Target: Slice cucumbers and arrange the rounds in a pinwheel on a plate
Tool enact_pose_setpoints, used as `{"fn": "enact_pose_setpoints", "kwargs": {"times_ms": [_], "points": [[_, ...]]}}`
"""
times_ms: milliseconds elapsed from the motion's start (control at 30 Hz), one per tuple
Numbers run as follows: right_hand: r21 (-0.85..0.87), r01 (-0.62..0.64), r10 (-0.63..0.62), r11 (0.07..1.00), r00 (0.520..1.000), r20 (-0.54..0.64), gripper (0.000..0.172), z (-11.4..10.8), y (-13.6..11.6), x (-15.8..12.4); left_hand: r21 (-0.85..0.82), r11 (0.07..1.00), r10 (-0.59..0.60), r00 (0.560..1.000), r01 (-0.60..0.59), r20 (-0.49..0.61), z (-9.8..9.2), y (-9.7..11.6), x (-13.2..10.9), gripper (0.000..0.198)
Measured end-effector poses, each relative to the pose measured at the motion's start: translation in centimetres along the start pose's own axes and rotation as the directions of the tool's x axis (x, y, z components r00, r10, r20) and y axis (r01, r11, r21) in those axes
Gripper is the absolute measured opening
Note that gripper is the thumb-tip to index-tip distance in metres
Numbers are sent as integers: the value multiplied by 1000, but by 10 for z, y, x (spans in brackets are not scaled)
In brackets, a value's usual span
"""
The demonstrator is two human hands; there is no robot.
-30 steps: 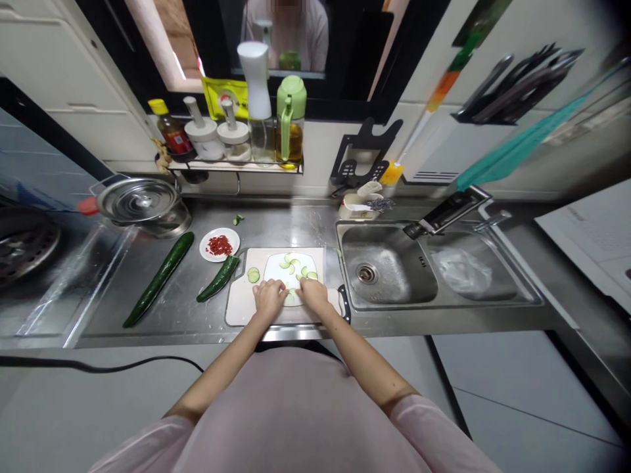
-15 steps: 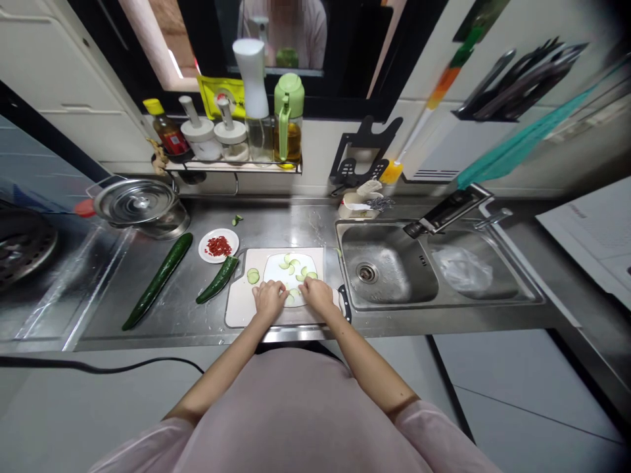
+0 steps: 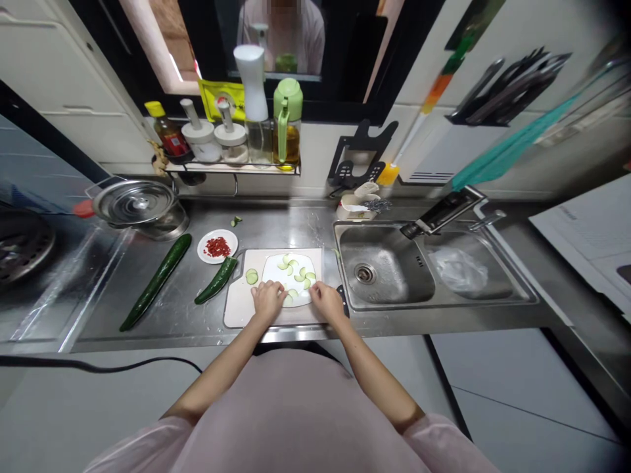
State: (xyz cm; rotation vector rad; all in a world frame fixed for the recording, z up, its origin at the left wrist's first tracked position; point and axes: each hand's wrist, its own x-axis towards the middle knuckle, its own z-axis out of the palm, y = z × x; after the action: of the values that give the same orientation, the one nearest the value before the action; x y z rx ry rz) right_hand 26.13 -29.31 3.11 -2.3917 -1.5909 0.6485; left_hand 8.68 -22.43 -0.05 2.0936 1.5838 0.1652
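A pale cutting board (image 3: 238,305) lies at the counter's front edge with a white plate (image 3: 271,266) on it. Thin cucumber slices (image 3: 296,269) are spread over the plate, and one slice (image 3: 252,277) lies on the board to its left. My left hand (image 3: 267,300) rests at the plate's near rim, fingers curled by the slices; what it holds is hidden. My right hand (image 3: 327,303) sits at the board's right end, fingers curled, beside a black handle (image 3: 342,293).
A whole cucumber (image 3: 156,280), a green chili (image 3: 215,280) and a small dish of chopped red chili (image 3: 217,246) lie left of the board. A lidded pot (image 3: 136,205) stands far left, a sink (image 3: 384,272) to the right. A condiment rack (image 3: 231,141) stands behind.
My right hand has slid right from the plate's near rim to the board's right end. My left hand has barely moved.
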Motion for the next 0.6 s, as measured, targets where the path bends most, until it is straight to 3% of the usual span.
{"fn": "enact_pose_setpoints", "kwargs": {"times_ms": [133,267,400,600], "points": [[-21,63,-62,998,997,45,25,11,-9,-8,-197,978,-85,993,69,-77,-2,-8,3,21],[-34,132,-128,991,987,99,23,18,-16,-13,-372,915,-248,946,158,-208,-7,-24,7,23],[-32,168,-164,985,979,118,23,22,-21,-14,-435,887,-307,903,156,-302,-9,-36,8,21],[-5,175,-174,985,982,73,25,19,-23,-6,-458,870,-368,860,184,-353,-12,-43,3,24]]}}
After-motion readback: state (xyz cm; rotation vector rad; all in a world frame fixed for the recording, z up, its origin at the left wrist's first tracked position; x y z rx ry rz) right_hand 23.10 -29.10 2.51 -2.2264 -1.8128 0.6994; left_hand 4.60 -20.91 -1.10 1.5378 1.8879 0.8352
